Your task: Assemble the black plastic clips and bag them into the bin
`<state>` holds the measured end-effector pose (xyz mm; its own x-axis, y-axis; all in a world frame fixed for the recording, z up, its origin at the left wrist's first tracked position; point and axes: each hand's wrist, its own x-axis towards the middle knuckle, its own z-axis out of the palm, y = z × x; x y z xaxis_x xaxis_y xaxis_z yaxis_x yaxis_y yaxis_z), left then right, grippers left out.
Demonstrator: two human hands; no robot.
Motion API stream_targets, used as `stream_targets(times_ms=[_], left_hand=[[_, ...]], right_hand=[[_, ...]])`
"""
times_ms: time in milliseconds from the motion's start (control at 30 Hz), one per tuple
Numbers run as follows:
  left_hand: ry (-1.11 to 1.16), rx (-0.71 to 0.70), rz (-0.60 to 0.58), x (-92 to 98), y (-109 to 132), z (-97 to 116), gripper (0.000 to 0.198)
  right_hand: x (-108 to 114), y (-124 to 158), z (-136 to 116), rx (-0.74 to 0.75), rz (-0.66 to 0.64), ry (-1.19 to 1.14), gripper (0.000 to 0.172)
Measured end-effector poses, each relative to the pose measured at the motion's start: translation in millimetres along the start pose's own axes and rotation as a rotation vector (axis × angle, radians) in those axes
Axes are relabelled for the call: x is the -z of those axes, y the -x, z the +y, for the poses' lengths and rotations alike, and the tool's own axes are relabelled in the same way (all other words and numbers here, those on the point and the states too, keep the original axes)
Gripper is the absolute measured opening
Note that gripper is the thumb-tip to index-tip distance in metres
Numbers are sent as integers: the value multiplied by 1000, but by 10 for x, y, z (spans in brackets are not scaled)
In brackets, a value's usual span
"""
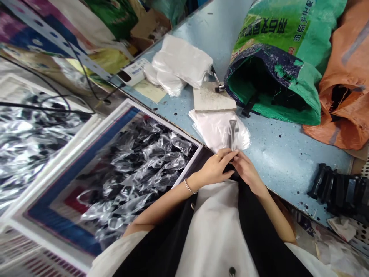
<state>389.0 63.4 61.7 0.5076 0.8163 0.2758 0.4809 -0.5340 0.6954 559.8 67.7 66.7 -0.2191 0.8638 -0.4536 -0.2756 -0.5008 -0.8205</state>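
Both curled, left hand (215,169) and right hand (246,173) are pinching the grey metal piece (232,132) by fingertips only; it is likely risking slipping into the left box (164,124).

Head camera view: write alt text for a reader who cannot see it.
A person's left hand and right hand pinch a narrow grey piece above a stack of clear bags on a blue table. A carton of bagged black parts sits left; an open green sack lies behind.
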Motion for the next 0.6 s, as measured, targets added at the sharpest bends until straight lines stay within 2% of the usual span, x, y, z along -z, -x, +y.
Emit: stream_targets(times_ms=[33, 100, 167, 233, 333, 400, 433, 467, 500, 567, 600], left_hand=[[-39, 59, 3, -40, -17, -15, 72], [-49, 130, 26, -84, -58, -22, 49], [41, 133, 82, 15, -69, 5, 29], [156, 138, 134, 332, 6, 59, 20], [204, 270, 105, 1068, 311, 76, 15], [114, 409, 44, 1458, 570, -72, 16], [28, 498, 18, 1551, 687, -208, 17], [-77, 613, -13, 1560, 787, -380, 17], [-184, 743, -55, 1488, 865, -574, 18], [-347, 1019, -183, 1160, 970, -974, 24], [-371, 1097, -228, 950, 1004, -1152, 28]], right_hand=[[4, 6, 14, 9, 3, -20, 27], [16, 30, 31, 25, 21, -65, 35], [28, 106, 2, 38, -8, -53, 43], [50, 239, -93, 12, -133, 18, 48], [109, 440, -285, -70, -354, 146, 43], [147, 492, -364, -66, -360, 200, 40], [160, 486, -375, -47, -316, 215, 38], [169, 462, -367, -29, -260, 222, 36], [172, 428, -345, -19, -208, 223, 35], [166, 355, -273, -24, -148, 203, 33], [160, 328, -234, -31, -137, 185, 32]])
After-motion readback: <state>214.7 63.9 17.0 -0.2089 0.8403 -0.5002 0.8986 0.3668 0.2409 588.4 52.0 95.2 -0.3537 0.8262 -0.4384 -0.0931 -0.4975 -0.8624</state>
